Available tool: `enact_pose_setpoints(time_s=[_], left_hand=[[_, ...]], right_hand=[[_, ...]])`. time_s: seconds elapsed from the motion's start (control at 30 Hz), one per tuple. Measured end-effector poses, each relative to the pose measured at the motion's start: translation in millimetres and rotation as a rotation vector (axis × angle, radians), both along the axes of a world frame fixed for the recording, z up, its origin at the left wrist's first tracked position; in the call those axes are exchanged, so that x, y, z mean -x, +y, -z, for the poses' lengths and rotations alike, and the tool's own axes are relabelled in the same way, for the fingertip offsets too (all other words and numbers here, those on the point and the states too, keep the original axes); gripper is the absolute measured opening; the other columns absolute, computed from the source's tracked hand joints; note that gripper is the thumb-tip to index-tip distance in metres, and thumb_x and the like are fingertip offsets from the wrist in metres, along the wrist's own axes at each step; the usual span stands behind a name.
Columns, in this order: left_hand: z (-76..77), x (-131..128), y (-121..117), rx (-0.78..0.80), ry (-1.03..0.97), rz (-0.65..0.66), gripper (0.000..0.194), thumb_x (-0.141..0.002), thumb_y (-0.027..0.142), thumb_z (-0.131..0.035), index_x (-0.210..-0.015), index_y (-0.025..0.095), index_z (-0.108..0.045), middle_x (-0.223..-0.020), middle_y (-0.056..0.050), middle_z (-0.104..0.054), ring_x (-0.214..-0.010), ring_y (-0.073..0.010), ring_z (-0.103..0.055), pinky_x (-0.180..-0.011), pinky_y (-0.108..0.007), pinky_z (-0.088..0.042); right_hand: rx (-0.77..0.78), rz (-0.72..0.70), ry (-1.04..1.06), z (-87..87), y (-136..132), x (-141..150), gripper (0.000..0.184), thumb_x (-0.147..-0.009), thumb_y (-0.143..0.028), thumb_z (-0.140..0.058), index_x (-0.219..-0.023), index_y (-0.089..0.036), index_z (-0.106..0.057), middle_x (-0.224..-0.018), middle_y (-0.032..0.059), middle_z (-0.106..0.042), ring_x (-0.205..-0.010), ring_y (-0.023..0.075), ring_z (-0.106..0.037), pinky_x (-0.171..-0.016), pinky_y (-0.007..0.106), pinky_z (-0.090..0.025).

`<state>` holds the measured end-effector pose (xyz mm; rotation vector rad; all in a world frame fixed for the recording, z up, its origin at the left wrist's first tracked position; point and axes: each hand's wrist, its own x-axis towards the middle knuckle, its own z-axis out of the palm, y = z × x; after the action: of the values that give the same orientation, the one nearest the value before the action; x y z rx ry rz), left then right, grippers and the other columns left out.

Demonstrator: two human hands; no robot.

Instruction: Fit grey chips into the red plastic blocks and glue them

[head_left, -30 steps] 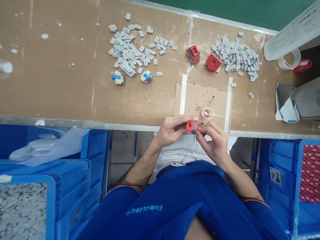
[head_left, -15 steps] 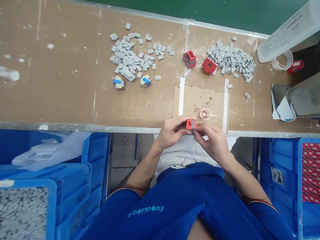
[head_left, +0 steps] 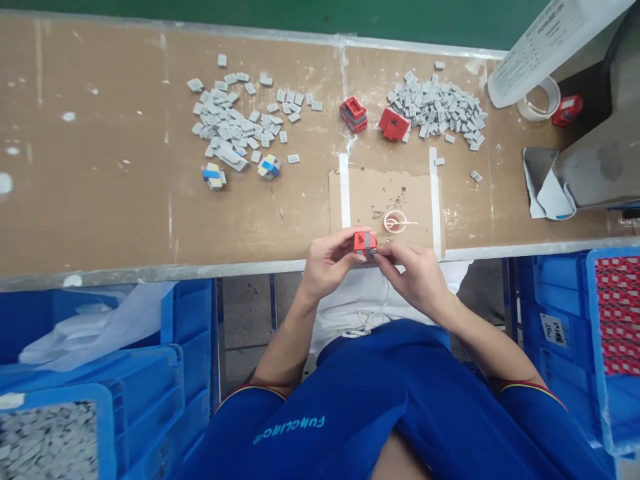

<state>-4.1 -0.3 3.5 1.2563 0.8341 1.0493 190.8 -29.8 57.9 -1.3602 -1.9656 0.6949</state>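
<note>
A small red block with a grey piece on it point(head_left: 365, 243) is pinched between both hands at the near edge of the bench. My left hand point(head_left: 327, 265) grips its left side with curled fingers. My right hand point(head_left: 416, 275) pinches its right side from the other way. Just beyond them a small round dish with a stick point(head_left: 396, 221) sits on a taped cardboard pad point(head_left: 385, 193).
Two heaps of grey pieces point(head_left: 235, 120) point(head_left: 435, 107) lie at the back, with two red blocks point(head_left: 355, 114) point(head_left: 393, 124) between them. Two blue-and-yellow taped pieces point(head_left: 214, 175) point(head_left: 269, 167) lie left. Blue bins point(head_left: 615, 313) point(head_left: 60, 427) stand under both sides; a tape roll point(head_left: 539, 105) sits far right.
The view has swung so the bench shifts left and down. Both hands stay closed on the red block, which has turned slightly in the fingers.
</note>
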Motion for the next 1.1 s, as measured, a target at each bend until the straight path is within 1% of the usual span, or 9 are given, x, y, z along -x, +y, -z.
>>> enact_pose_setpoints(time_s=[0.07,0.17,0.37,0.47,0.53,0.73,0.93,1.03,1.1], left_hand=[[-0.2,0,1,0.048,-0.039,0.018,0.049,-0.09,0.046,-0.082,-0.127,0.015,-0.074,-0.113,-0.014,-0.084,-0.101,-0.0249,-0.082,-0.085,-0.03,-0.067],[0.6,0,2,0.061,-0.086,0.036,0.052,-0.089,0.049,-0.082,-0.126,0.015,-0.073,-0.114,-0.015,-0.083,-0.103,-0.025,-0.082,-0.085,-0.029,-0.067],[4.1,1,4,0.079,-0.109,0.035,0.053,-0.085,0.051,-0.086,-0.121,0.013,-0.074,-0.107,-0.013,-0.084,-0.098,-0.0233,-0.082,-0.083,-0.027,-0.066],[4.3,2,4,0.084,-0.087,0.051,0.051,-0.084,0.048,-0.087,-0.12,0.013,-0.075,-0.103,-0.012,-0.084,-0.094,-0.0228,-0.082,-0.082,-0.028,-0.066],[3.7,3,4,0.076,-0.071,0.065,0.05,-0.085,0.045,-0.087,-0.122,0.014,-0.075,-0.104,-0.012,-0.084,-0.095,-0.023,-0.082,-0.082,-0.027,-0.066],[1.7,3,3,0.058,-0.035,0.083,0.047,-0.089,0.04,-0.083,-0.128,0.016,-0.074,-0.115,-0.014,-0.083,-0.103,-0.0254,-0.082,-0.088,-0.03,-0.066],[1.5,2,4,0.01,0.027,0.021,0.04,-0.088,0.039,-0.082,-0.12,0.014,-0.078,-0.109,-0.013,-0.084,-0.097,-0.024,-0.081,-0.084,-0.028,-0.066],[-3.7,5,5,-0.035,0.119,0.005,0.033,-0.088,0.037,-0.083,-0.112,0.015,-0.081,-0.098,-0.011,-0.084,-0.087,-0.0225,-0.081,-0.079,-0.027,-0.066],[-4.9,7,5,-0.03,0.149,0.027,0.031,-0.088,0.038,-0.082,-0.109,0.016,-0.081,-0.097,-0.011,-0.084,-0.087,-0.0234,-0.082,-0.08,-0.028,-0.067]], right_hand=[[0.038,-0.014,0.097,-2.2,2,-1,0.015,-0.101,-0.017,-0.058,-0.102,-0.018,-0.073,-0.085,0.0046,-0.077,-0.069,0.014,-0.068,-0.065,0.025,-0.053],[0.112,-0.01,0.191,-5.8,5,-2,0.016,-0.1,-0.017,-0.059,-0.101,-0.017,-0.075,-0.084,0.0033,-0.077,-0.069,0.0125,-0.067,-0.065,0.024,-0.053],[0.246,-0.031,0.163,-14.5,10,-5,0.017,-0.1,-0.021,-0.06,-0.097,-0.016,-0.076,-0.082,0.0036,-0.078,-0.067,0.0113,-0.065,-0.062,0.023,-0.048],[0.273,-0.04,0.122,-16.1,13,-6,0.018,-0.1,-0.022,-0.061,-0.089,-0.016,-0.074,-0.074,0.0023,-0.074,-0.062,0.0106,-0.061,-0.059,0.023,-0.045],[0.249,-0.04,0.073,-16.1,13,-6,0.018,-0.099,-0.022,-0.061,-0.085,-0.016,-0.071,-0.069,0.0011,-0.07,-0.06,0.0104,-0.058,-0.059,0.023,-0.043],[0.089,-0.043,-0.059,-10.6,12,-5,0.013,-0.096,-0.019,-0.058,-0.084,-0.019,-0.064,-0.068,0.0001,-0.065,-0.06,0.0117,-0.055,-0.059,0.023,-0.04],[0.075,-0.033,-0.047,4.1,11,-2,0.013,-0.094,-0.016,-0.057,-0.082,-0.021,-0.059,-0.068,-0.0001,-0.065,-0.056,0.0116,-0.056,-0.057,0.022,-0.039],[0.042,-0.018,-0.043,4.9,8,2,0.015,-0.093,-0.014,-0.056,-0.081,-0.021,-0.057,-0.067,-0.0006,-0.064,-0.057,0.0122,-0.058,-0.057,0.021,-0.041],[0.028,-0.035,-0.044,3.5,6,3,0.015,-0.094,-0.013,-0.055,-0.081,-0.022,-0.056,-0.069,-0.0004,-0.066,-0.059,0.0124,-0.06,-0.059,0.021,-0.042]])
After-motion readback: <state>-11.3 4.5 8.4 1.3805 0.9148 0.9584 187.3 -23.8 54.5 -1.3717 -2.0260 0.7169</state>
